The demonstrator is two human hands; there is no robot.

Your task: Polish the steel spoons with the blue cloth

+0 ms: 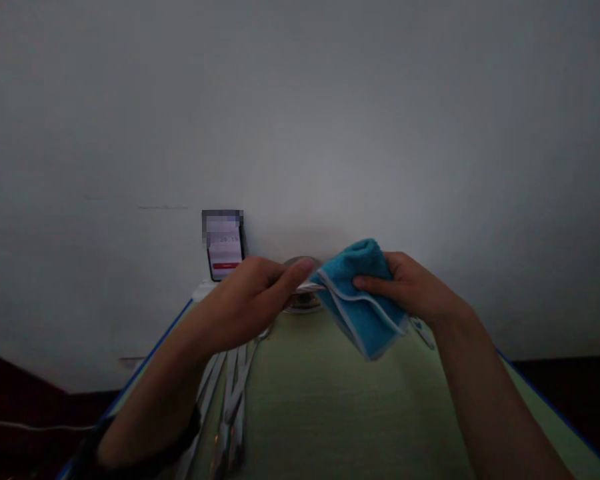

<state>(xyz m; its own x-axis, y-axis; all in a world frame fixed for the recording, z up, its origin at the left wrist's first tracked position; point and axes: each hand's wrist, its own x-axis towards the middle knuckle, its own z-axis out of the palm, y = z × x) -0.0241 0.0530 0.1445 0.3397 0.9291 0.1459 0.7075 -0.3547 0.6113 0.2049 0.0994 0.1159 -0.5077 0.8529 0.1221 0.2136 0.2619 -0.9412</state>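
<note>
My left hand is closed on the slim handle of a silver piece of cutlery, thumb on top. The other end of this piece disappears into a folded blue cloth with white edging, so its kind cannot be told. Wrapped around the cloth, my right hand pinches it with the thumb on the near side. Below my left forearm, several long metal utensils lie in a loose bunch on the green table.
Behind my hands a round shiny metal dish stands near the wall. A phone leans upright at the back left. Another small metal utensil lies by my right wrist, partly covered.
</note>
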